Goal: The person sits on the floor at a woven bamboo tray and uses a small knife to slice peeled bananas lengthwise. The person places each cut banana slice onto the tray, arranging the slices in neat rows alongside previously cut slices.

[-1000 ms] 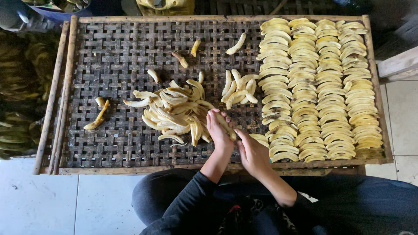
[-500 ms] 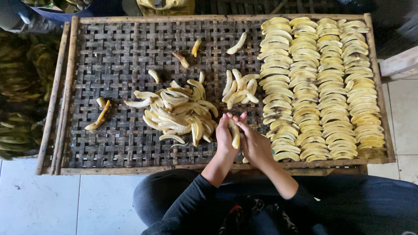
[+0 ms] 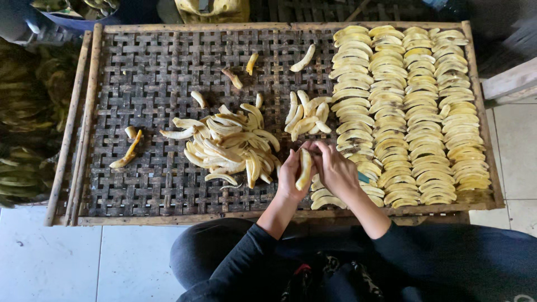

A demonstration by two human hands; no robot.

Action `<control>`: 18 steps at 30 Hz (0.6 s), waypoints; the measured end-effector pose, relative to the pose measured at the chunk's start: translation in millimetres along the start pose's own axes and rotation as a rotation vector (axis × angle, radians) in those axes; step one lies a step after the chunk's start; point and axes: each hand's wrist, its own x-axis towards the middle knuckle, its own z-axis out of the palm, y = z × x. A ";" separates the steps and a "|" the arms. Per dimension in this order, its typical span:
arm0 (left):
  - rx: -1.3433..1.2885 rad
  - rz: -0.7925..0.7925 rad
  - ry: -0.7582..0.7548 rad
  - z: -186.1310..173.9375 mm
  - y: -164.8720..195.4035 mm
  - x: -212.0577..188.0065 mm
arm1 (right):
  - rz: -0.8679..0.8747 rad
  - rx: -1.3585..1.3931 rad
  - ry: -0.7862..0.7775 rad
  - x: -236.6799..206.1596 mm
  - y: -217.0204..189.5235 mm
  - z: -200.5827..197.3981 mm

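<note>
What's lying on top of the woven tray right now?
On the woven tray: a loose pile of peeled bananas, a smaller pile, and neat rows of slices. Both hands cover part of the near row.

We see only part of the peeled banana (image 3: 305, 168); our fingers (image 3: 319, 152) hide its upper end, and a small teal object (image 3: 363, 178) stays mostly hidden behind our right hand (image 3: 337, 170).

Left of the hands lies a loose pile (image 3: 226, 148) of peeled bananas, with a smaller heap (image 3: 306, 114) just beyond them. To their right, neat rows (image 3: 411, 106) of slices fill that end of the woven tray (image 3: 145, 72). A few strays (image 3: 130, 150) sit far left on the weave. Off the tray's left edge, green bunches (image 3: 25, 112) are stacked. Pale floor tiles (image 3: 50, 263) show below left.
</note>
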 end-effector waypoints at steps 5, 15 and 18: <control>0.297 -0.109 0.332 37.1 1.0 5.9 | 0.050 -0.147 0.018 14.1 12.6 -37.1; 0.247 -0.153 0.354 26.2 11.7 17.6 | -0.497 0.183 -0.022 16.7 24.2 -40.6; 0.210 0.011 0.607 0.2 17.2 22.5 | -0.277 0.211 -0.251 27.1 43.6 -35.2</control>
